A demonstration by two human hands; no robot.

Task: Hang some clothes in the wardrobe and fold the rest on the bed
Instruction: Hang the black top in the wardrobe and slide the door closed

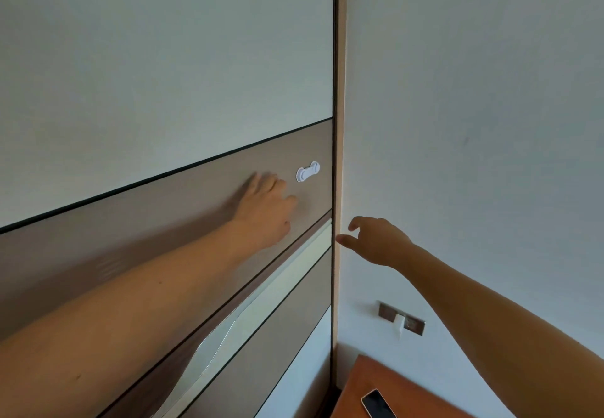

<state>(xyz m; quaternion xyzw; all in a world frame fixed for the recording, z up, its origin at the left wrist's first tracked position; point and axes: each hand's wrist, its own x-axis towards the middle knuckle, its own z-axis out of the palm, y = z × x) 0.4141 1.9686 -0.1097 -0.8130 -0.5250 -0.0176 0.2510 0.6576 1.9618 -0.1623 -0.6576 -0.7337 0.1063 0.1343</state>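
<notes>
The wardrobe door (163, 74) fills the left of the view, pale on top with a brown band across it. My left hand (266, 206) lies flat on the brown band, fingers spread, just left of a white child-safety latch (308, 171). My right hand (376, 241) is stretched toward the door's right edge (335, 156), fingers loosely curled and apart, holding nothing. No clothes or hangers are in view.
A wooden frame strip (341, 90) runs beside the door, with a white wall (474, 107) to the right. A wall socket with a white plug (401, 321) sits low on the wall. Below it an orange-brown table (376, 381) holds a phone (377, 403).
</notes>
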